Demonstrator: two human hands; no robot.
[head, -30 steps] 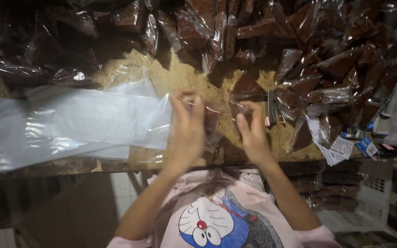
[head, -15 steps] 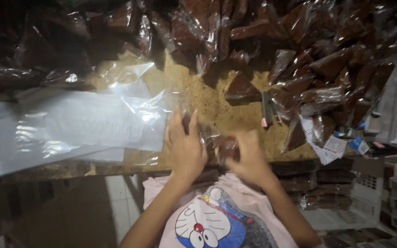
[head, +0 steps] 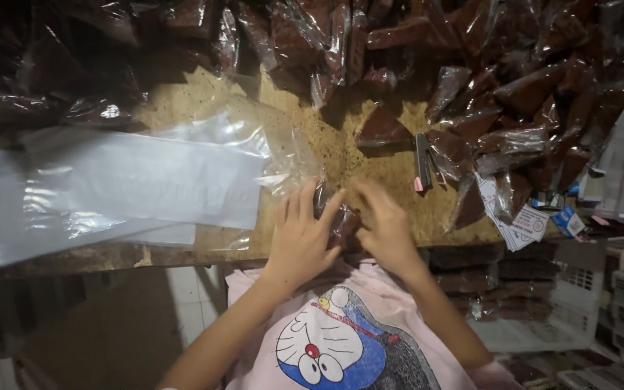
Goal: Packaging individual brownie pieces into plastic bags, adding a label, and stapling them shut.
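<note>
item: small clear packet (head: 341,220) of dark brown filling, being held at the near edge of the table (head: 370,173), just in front of the person's pink shirt (head: 341,339).

left hand (head: 301,238): fingers (head: 305,206) spread and curling over the packet's left side, pressing on it, not fully closed.

right hand (head: 388,231): fingers bent down onto the packet's right side; how tightly they are gripping cannot be told, the tips being hidden.

nearby: stack of flat empty bags (head: 117,191) lying to the left, one loose bag (head: 254,141) crumpling beside the hands; stapler (head: 423,162) lying just right of the hands; heap of filled packets (head: 471,65) crowding the far side; paper labels (head: 518,217) sitting at the right edge.

risks, as judged: the packet is sitting at the table's lip, so a slipping grip is likely sending it into the lap or to the floor. hard squeezing is risking a split film and leaking filling. the loose bag is lying close enough to be dragged along. the labels are overhanging and an elbow could be knocking them off.
</note>
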